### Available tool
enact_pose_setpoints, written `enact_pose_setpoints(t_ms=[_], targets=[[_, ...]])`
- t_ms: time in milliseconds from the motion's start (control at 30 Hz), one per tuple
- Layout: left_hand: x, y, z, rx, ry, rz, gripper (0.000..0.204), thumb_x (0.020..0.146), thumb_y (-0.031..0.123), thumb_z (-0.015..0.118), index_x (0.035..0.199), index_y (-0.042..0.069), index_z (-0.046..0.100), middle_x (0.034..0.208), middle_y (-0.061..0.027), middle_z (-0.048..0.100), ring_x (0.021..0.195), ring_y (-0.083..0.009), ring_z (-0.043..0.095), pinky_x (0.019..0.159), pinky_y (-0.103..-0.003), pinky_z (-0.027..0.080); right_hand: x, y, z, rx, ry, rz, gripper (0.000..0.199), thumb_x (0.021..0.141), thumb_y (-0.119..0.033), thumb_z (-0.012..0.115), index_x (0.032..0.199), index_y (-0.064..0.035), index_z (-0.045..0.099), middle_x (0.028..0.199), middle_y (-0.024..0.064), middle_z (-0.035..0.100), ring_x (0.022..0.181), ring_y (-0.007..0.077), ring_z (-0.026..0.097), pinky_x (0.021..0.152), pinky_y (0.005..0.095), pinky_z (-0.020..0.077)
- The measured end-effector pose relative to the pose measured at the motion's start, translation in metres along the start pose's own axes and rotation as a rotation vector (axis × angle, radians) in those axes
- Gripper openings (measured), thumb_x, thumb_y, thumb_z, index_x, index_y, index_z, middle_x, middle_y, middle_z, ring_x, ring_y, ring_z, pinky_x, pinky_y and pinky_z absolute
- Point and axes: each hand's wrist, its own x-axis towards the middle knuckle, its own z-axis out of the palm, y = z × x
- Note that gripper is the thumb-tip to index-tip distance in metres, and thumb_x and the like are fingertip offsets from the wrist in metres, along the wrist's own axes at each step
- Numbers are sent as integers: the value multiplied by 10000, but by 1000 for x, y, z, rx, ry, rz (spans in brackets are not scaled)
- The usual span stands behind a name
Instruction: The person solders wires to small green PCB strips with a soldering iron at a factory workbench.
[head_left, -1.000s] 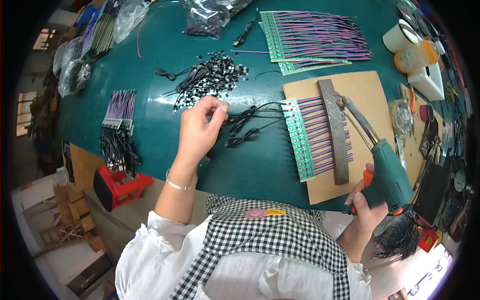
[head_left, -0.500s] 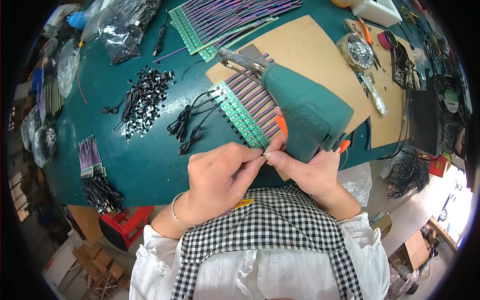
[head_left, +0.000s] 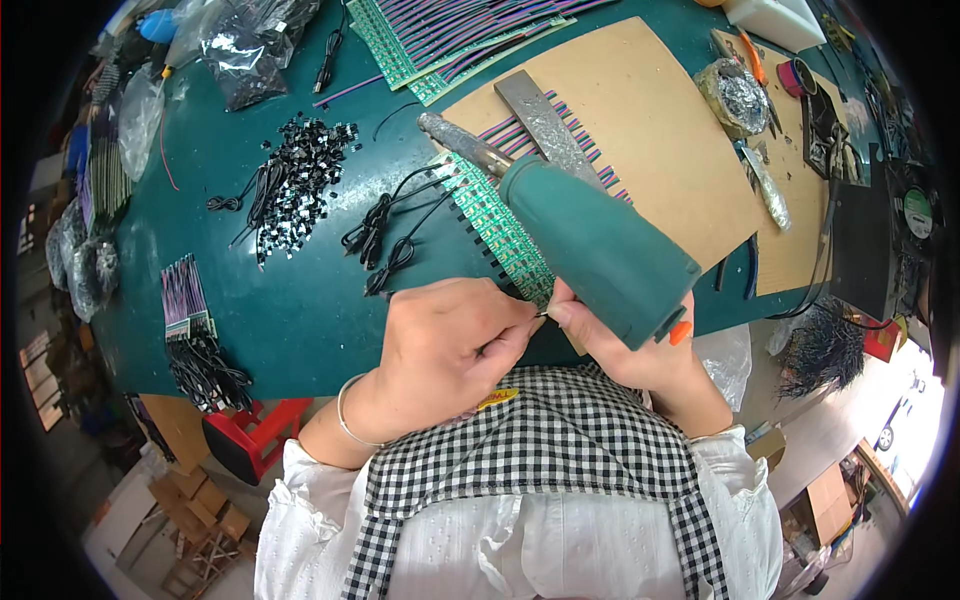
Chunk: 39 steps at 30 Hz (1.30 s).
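Note:
My right hand (head_left: 625, 350) is wrapped round a green gun-shaped soldering tool (head_left: 600, 240), whose metal tip points to the far left above the table. Its thumb and forefinger also pinch at a tiny thin end. My left hand (head_left: 450, 335) is closed, fingertips meeting those of the right at the same spot; the piece between them is too small to name. Just beyond the fingertips lies a row of green circuit boards (head_left: 497, 222) with small black connectors along its left edge. Striped wires (head_left: 503, 137) run from the boards beneath a flat metal bar (head_left: 550, 125).
Cardboard (head_left: 680, 150) lies under the boards. Black cables (head_left: 372, 228) and a heap of small black connectors (head_left: 305, 190) are at the left. More wired boards (head_left: 400, 50) lie at the back. A foil-wrapped roll (head_left: 738, 97) and pliers (head_left: 755, 65) sit at the right.
The soldering tool has swung left and toward me, uncovering more of the metal bar. My hands stay together at the near end of the boards. The whole view has shifted slightly.

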Motion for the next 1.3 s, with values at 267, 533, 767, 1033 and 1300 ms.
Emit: enact_pose_setpoints(t_ms=[267, 533, 767, 1033, 1300], targets=[[-4, -5, -7, -184, 38, -218, 60, 726, -41, 688, 761, -11, 649, 664, -71, 617, 510, -109, 550, 440, -229, 419, -2, 2, 2, 326, 285, 249, 419, 740, 52, 672, 1138, 32, 543, 777, 57, 608, 658, 125, 578, 589, 249, 477], [-3, -4, -4, -394, 83, -314, 25, 776, -45, 669, 789, -28, 656, 713, -48, 637, 601, -30, 552, 477, -163, 437, 3, -7, 10, 406, 236, 346, 123, 762, 46, 677, 866, 11, 620, 797, 28, 647, 710, 85, 604, 646, 235, 503], [-5, -4, 0, -354, 21, -400, 32, 793, -25, 672, 816, -35, 652, 749, -53, 653, 638, -26, 560, 505, -164, 445, 4, -1, 13, 424, 123, 413, 97, 769, 12, 685, 838, -4, 619, 771, 31, 653, 706, 85, 616, 638, 233, 505], [2, -27, 0, -634, 258, -458, 53, 822, -15, 637, 870, -38, 638, 788, -30, 653, 684, -37, 572, 607, -165, 475, 2, 2, 14, 288, 183, 372, 100, 754, 47, 677, 810, -8, 615, 765, 25, 634, 696, 88, 598, 638, 237, 497], [39, -68, -17, 5, 145, -504, 122, 732, 100, 688, 725, -18, 659, 568, -49, 612, 521, -51, 549, 503, -224, 438, -25, -6, -20, 337, 259, 373, 147, 740, 8, 703, 851, 0, 608, 739, 33, 605, 657, 104, 576, 582, 241, 475]])
